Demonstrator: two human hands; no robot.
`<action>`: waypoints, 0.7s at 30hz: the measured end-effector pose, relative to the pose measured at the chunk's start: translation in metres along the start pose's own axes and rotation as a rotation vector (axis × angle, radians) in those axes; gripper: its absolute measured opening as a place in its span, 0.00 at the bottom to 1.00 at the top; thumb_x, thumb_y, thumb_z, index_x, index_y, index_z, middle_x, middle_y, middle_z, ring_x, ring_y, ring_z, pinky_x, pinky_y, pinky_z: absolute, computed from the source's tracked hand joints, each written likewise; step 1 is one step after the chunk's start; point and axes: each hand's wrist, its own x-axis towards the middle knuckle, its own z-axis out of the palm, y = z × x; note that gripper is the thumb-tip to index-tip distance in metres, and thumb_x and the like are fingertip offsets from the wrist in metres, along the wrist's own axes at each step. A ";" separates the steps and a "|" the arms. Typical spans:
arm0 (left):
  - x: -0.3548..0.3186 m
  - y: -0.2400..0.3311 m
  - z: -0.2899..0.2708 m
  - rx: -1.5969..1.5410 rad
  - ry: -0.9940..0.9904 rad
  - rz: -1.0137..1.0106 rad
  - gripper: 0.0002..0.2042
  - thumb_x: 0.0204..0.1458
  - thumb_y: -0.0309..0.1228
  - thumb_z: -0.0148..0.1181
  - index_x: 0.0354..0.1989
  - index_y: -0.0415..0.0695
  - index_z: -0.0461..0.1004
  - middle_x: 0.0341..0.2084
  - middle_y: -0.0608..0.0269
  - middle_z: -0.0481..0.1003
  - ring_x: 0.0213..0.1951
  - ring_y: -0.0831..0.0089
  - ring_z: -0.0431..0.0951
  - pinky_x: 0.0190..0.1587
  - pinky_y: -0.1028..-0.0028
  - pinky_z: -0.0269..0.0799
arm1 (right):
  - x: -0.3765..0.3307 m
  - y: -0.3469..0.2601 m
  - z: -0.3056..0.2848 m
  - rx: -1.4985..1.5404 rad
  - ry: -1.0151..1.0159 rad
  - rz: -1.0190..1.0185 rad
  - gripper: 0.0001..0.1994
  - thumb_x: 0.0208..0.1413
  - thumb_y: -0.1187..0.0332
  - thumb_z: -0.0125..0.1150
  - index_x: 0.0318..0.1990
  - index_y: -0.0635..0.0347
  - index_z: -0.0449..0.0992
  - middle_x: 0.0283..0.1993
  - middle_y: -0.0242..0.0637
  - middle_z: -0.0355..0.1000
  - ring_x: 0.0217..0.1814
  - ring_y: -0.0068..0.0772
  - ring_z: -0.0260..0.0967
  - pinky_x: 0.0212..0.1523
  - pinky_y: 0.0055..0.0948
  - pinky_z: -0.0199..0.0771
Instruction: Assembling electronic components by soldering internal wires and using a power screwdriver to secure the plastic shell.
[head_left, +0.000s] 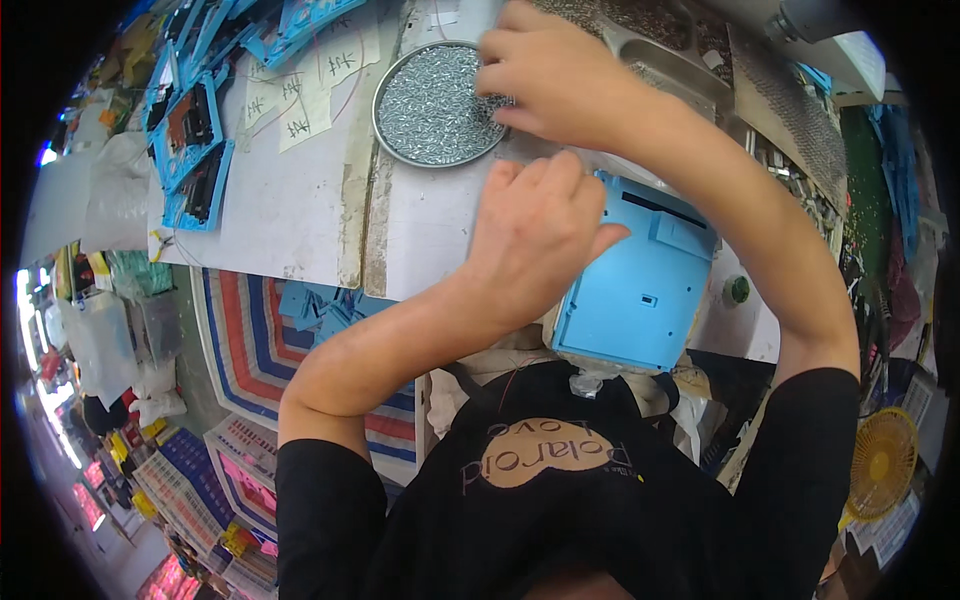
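A round metal dish [378,125] full of small silvery screws [435,105] stands on the table in front of me. At the dish's right rim, my right hand [560,80] reaches down to the screws with bent fingers, thumb and forefinger apart. Nearer to me, my left hand [540,235] is closed, its fingers curled under and its thumb pointing right; whatever it may hold is hidden. It hovers over the left corner of a light-blue plastic housing [635,290], which lies at the table's front edge. The housing has a dark slot along its far side and a small square opening.
Blue housings with dark parts [195,150] are piled at the far left, beside paper sheets [305,110] with handwriting. Metal trays [680,75] stand at the far right. A striped bag [245,345] below the table edge holds blue pieces. A yellow fan [882,465] is at right.
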 end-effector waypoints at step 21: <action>0.007 -0.087 -0.046 0.132 0.181 -0.374 0.08 0.56 0.32 0.65 0.33 0.41 0.84 0.34 0.53 0.82 0.35 0.54 0.82 0.40 0.60 0.75 | 0.046 -0.009 0.041 -0.231 -0.139 0.081 0.05 0.53 0.68 0.63 0.33 0.52 0.85 0.42 0.29 0.79 0.56 0.34 0.70 0.48 0.37 0.75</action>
